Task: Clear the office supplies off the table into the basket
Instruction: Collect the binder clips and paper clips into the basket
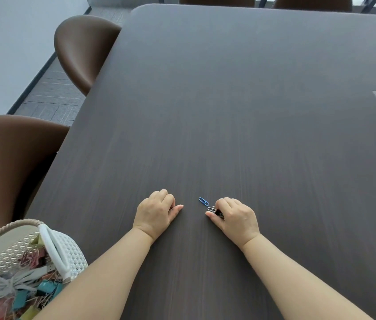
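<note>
Dark table (240, 112) bears blue paper clip (203, 201), basket (71, 252).

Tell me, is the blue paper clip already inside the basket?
No, the blue paper clip lies on the table between the two hands, far from the basket.

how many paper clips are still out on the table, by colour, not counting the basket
blue paper clip: 1, lying loose between the hands
silver paper clips: at least 2, at the right hand fingertips, with something black I can't make out
total: at least 3
</note>
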A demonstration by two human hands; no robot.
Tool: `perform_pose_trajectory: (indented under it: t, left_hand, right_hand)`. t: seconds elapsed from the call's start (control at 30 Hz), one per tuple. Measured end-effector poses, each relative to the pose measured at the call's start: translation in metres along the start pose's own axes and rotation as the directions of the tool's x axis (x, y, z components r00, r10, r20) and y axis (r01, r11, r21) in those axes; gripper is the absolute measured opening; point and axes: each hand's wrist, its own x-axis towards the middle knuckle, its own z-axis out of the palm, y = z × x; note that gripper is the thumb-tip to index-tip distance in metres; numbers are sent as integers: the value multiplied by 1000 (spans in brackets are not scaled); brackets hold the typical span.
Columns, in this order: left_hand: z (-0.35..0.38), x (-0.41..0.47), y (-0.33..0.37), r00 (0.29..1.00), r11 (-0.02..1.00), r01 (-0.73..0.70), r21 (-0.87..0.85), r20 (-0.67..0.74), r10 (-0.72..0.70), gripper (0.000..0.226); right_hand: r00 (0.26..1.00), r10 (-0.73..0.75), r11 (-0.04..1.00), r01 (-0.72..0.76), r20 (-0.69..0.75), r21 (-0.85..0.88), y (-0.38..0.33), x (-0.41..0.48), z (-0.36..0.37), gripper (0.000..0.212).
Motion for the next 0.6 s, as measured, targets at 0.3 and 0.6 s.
perform_pose_trajectory:
  t: [0.3,0.6]
  left_hand:
    - [1,-4,0,1000,1000,-3,5,-7,3,54]
    - [-1,-2,3,1000,1000,13,22,23,-14,47]
  right_hand:
    - [999,45,996,-46,-15,-78,-5,-3,3,50]
    - [996,57,988,-46,67,-149,-12,3,-6,49]
